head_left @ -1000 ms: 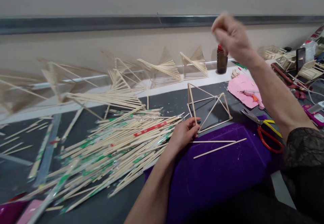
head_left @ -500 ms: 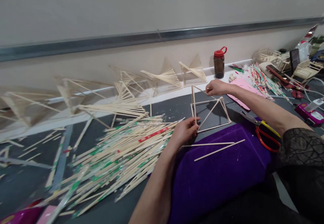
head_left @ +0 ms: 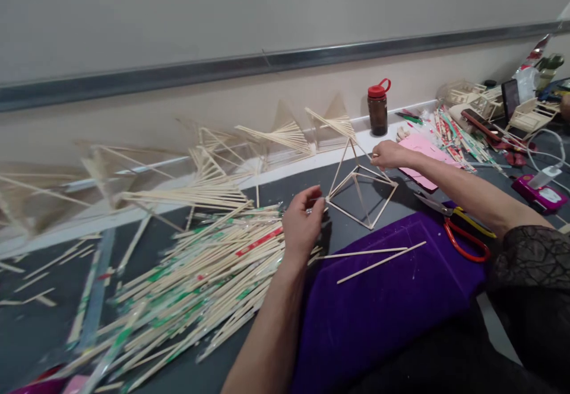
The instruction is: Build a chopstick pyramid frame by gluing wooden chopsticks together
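Note:
A stick frame (head_left: pixel 350 214), made of thin wooden sticks joined at the corners, stands on the dark tabletop with triangular sides and pointed tops. My right hand (head_left: pixel 392 155) is closed at its far right side, pinching one of its slanting sticks. Just left of the frame's near left corner is my left hand (head_left: pixel 303 218), thumb and fingers curved and apart, apparently holding nothing. Two loose sticks (head_left: pixel 383 261) lie across a purple cloth (head_left: pixel 383 305) in front of the frame. Beside my left forearm spreads a pile of wooden chopsticks (head_left: pixel 200 275), many in clear wrappers.
Twisted stick models (head_left: pixel 285 135) line the wall. A red-lidded bottle (head_left: pixel 377 112) stands behind my right hand. Red and yellow-handled scissors (head_left: pixel 463 236) lie near my right forearm. Further right are pink sheets (head_left: pixel 430 153), torn wrappers (head_left: pixel 454 138), a phone (head_left: pixel 510 100) and a magenta device (head_left: pixel 537 195).
My left hand has let go of the frame and drawn back left, fingers opening. The frame has turned, its base corner now pointing toward me, while my right hand keeps its pinch.

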### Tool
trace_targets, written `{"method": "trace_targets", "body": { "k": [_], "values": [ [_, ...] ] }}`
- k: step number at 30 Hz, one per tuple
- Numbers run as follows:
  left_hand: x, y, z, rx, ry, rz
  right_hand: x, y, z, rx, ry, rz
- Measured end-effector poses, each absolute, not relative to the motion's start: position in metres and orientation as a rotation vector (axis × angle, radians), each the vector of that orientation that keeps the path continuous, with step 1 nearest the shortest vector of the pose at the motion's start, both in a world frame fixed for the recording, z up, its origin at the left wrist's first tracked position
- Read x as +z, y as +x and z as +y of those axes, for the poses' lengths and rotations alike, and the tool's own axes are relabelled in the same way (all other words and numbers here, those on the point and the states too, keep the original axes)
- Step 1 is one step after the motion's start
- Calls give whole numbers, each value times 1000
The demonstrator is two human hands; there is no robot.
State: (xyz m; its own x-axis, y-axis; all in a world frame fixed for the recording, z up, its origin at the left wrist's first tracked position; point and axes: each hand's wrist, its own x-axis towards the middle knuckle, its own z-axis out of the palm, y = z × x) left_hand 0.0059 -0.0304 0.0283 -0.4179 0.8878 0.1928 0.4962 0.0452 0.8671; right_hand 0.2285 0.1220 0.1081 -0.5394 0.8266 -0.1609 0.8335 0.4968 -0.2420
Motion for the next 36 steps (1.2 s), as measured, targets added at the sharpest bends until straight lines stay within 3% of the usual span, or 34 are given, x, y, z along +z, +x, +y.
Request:
{"method": "trace_targets", "body": {
  "k": [3, 11, 26, 36],
  "values": [
    [36, 20, -48, 1373, 1304, 1713, 108, 232, 112, -525, 1534, 2664],
    [33, 42, -53, 994, 1480, 1528, 109, 233, 96, -535, 1577, 2652],
    [27, 8, -40, 1018, 1858, 2191, 104, 231, 71, -869, 1561, 2706],
    [16, -7, -25, 1108, 1777, 2200, 103, 232, 55, -1116, 1528, 2684]
  ]
}}
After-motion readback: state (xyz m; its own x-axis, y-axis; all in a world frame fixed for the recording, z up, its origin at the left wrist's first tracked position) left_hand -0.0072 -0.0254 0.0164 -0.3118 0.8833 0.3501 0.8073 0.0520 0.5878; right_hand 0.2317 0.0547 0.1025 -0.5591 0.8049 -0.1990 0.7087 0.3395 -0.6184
